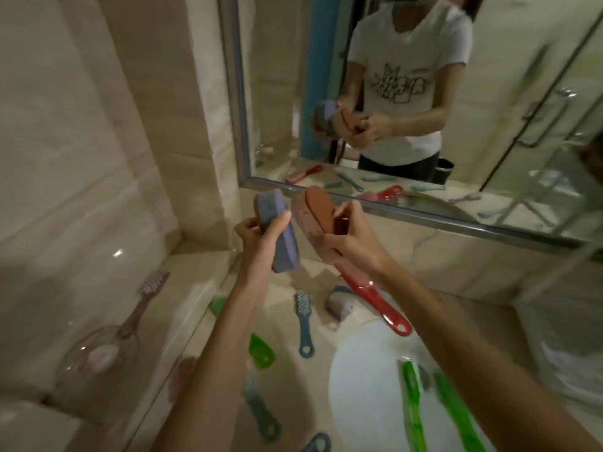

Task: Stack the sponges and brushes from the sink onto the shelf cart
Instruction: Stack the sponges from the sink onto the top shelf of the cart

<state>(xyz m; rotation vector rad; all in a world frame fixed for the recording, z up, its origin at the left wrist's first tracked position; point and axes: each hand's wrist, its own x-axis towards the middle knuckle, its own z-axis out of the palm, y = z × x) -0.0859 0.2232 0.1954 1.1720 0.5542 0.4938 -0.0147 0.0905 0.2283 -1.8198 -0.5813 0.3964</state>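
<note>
Biggest of all, up top: the metal-framed mirror (pixel 489 76), filling the upper right and reflecting a person in a white printed T-shirt, both hands raised at chest height. Below it, the pale marble countertop (pixel 280 282), scattered with brushes. Set into the counter at lower right, the white sink basin (pixel 365 386), with a long green brush (pixel 411 406) lying over it and a second green brush (pixel 456 412) alongside, both blurred. Next down in size, the red brush (pixel 375 298), flat on the counter between basin and mirror, handle loop at the basin rim, head tucked behind the right wrist. Up above the counter, both hands busy. Left hand (pixel 261 238) wrapped round a purple sponge (pixel 279 233), thumb across its face, fingers behind, sponge standing on end. Right hand (pixel 350 238) just beside it, clutching a pink speckled sponge (pixel 303 223) and a reddish-brown sponge (pixel 321 208) pressed together, fingers curled over the brown one's edge. Purple close to pink; touching or not, impossible to tell. Down on the counter, a blue-grey brush (pixel 303 321), bristles up, loop handle pointing toward the camera. Further forward, a teal brush (pixel 261 409), blurred. Just right of the blue-grey one, a grey sponge (pixel 341 303), near the red brush. Smallest, a green plastic piece (pixel 262 349) peeking out beside the left forearm.
</note>
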